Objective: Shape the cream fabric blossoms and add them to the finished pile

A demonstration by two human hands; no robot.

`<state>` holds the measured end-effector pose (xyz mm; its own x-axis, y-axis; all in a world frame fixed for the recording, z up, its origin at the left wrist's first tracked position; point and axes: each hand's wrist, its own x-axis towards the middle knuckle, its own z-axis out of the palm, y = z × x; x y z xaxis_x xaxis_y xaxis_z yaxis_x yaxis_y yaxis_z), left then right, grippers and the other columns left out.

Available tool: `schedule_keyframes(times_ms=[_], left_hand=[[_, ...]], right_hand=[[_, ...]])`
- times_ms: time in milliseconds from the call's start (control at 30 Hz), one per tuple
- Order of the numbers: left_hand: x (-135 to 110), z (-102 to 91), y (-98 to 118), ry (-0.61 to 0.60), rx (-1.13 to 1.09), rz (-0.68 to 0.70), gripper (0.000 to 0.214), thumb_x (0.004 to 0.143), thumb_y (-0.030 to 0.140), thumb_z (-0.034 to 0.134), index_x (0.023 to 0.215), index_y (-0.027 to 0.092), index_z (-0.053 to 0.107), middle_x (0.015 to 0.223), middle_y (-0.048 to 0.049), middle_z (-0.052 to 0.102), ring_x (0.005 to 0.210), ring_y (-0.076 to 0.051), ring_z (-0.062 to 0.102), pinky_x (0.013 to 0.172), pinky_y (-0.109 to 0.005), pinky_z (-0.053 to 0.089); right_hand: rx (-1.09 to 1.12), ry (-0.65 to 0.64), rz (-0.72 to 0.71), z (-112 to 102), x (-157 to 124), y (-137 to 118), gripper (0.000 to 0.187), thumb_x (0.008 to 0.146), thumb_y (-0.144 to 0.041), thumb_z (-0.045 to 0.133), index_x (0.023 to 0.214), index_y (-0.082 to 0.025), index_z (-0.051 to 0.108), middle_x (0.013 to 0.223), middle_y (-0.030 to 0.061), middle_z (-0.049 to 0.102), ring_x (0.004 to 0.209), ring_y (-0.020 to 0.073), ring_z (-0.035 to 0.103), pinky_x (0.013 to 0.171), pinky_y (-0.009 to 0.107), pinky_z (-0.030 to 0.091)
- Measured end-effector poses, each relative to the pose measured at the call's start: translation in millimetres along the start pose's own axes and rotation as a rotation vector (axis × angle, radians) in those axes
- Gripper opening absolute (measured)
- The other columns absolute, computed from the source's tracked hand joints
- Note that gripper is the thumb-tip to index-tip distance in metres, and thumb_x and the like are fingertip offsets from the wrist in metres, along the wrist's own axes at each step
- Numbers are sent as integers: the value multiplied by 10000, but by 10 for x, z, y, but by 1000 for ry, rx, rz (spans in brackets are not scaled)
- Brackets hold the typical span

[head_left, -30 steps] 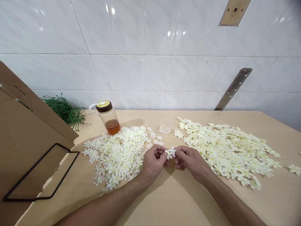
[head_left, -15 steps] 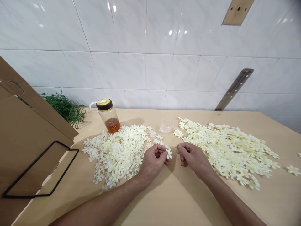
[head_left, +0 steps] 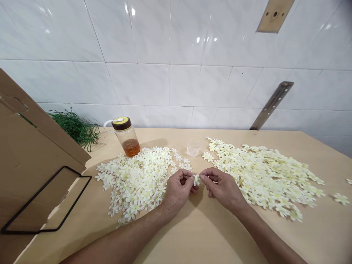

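Between the fingertips of my left hand (head_left: 179,187) a small white artificial flower (head_left: 196,179) with a yellowish middle is pinched. My right hand (head_left: 218,183) is closed in a pinch, its thumb and forefinger tips against the flower's right side. Whatever sits in that right pinch is too small to make out. To the left of my hands spreads a heap of white flowers (head_left: 140,179). A wider heap of yellowish-white flowers (head_left: 264,176) lies to the right. Behind my hands stands a small clear cup (head_left: 193,148).
A bottle (head_left: 128,137) of amber liquid stands behind the left heap. At the far left are an upright cardboard piece (head_left: 35,154), a black wire frame (head_left: 73,205) and green stems (head_left: 74,126). A tiled wall (head_left: 154,84) closes off the table's back.
My right hand has moved left, and its pinched fingertips now meet the flower. My left hand stays nearly in place, still holding the flower.
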<state>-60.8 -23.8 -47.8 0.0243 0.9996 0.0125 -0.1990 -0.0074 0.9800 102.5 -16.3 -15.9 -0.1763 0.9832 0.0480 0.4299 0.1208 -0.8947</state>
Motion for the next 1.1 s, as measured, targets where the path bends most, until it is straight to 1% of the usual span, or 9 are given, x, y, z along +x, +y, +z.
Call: schedule_keyframes(times_ms=[133,200,267,367,500,633,767,933,1100], left_hand=[[2,-7,-9,17,1,-16,217,789,361,644,850,157,604,649,-15,648,559,-139,632,558,-262,543],[10,-10,-14,14,5,-9,215,786,357,650,843,156,602,645,-13,645,551,-138,632,551,-258,540],[20,-12,-17,0,9,3,213,784,354,655,837,154,603,644,-14,648,544,-138,631,546,-256,537],[28,-13,-14,-30,2,6,222,790,355,655,848,147,602,642,-21,652,538,-140,628,544,-261,537],[25,-9,5,-43,-7,6,226,799,347,653,857,136,600,627,-23,647,540,-139,627,554,-265,542],[18,-2,28,-33,-3,-8,224,792,339,661,853,132,603,621,-22,643,525,-137,625,542,-260,539],[17,3,34,-38,-10,-12,219,793,332,656,864,133,599,622,-26,647,527,-143,628,539,-263,539],[15,0,19,-23,0,-26,211,803,325,638,889,139,590,624,-21,640,546,-153,638,533,-263,537],[-18,0,29,-31,28,-26,211,812,325,621,917,146,585,623,-14,631,542,-151,635,514,-252,529]], right_hand=[[-247,116,-217,46,-41,-69,214,859,-402,571,817,-214,663,807,50,674,651,163,612,566,260,499],[-328,111,-259,60,-39,-71,189,867,-364,563,830,-224,683,827,46,683,674,164,619,613,267,495],[-351,86,-263,66,-32,-55,187,870,-346,556,846,-234,703,827,38,693,670,162,624,637,271,493],[-297,56,-217,68,-27,-25,206,872,-350,546,867,-244,722,815,33,706,693,171,642,639,263,499],[-183,37,-64,66,-31,0,250,860,-393,542,878,-229,730,812,41,718,619,165,639,550,246,502],[-49,-1,88,55,-15,8,323,835,-478,548,841,-202,715,647,14,663,483,135,589,480,236,495],[83,-46,198,36,12,19,382,815,-538,562,808,-177,686,572,-7,605,458,124,576,469,229,485],[244,-78,216,13,34,57,397,803,-552,599,705,-167,615,563,-11,588,447,109,565,448,210,425],[368,-110,246,-12,56,78,387,787,-547,636,722,-168,595,570,-16,578,435,94,550,410,188,332]])
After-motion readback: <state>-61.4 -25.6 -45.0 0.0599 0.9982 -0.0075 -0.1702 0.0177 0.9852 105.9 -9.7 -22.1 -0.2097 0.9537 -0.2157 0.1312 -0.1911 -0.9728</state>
